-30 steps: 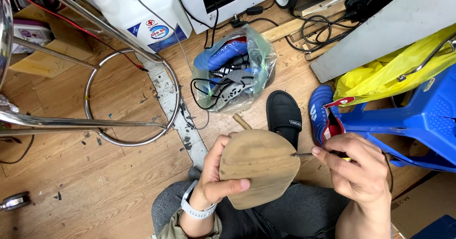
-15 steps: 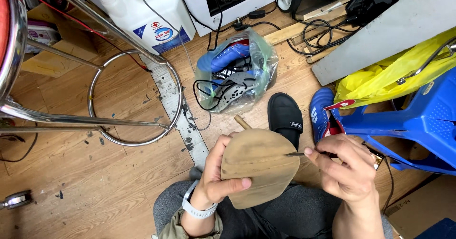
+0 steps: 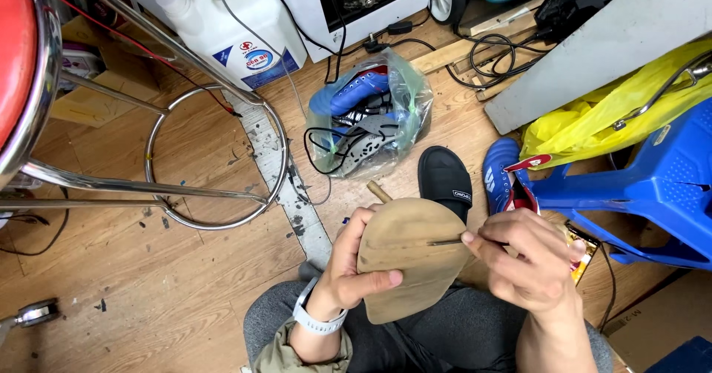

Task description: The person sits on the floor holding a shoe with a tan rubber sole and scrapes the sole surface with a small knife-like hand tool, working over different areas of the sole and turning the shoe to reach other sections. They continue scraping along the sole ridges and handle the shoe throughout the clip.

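Note:
A tan shoe sole (image 3: 411, 258) rests over my lap, turned bottom up. My left hand (image 3: 348, 265) grips its left edge, thumb lying across the surface. My right hand (image 3: 523, 258) pinches a thin metal tool (image 3: 449, 242) whose tip touches the sole near its middle right. A grey watch band circles my left wrist.
A black slipper (image 3: 445, 180) and a blue shoe (image 3: 500, 173) lie just beyond the sole. A clear bag of shoes (image 3: 367, 121) sits further off. A chrome stool (image 3: 148, 158) stands left, a blue plastic stool (image 3: 638, 187) right, a white jug (image 3: 237, 28) behind.
My right hand has shifted a little left, bringing the tool tip further onto the sole. The view has tilted slightly; the left hand keeps its grip.

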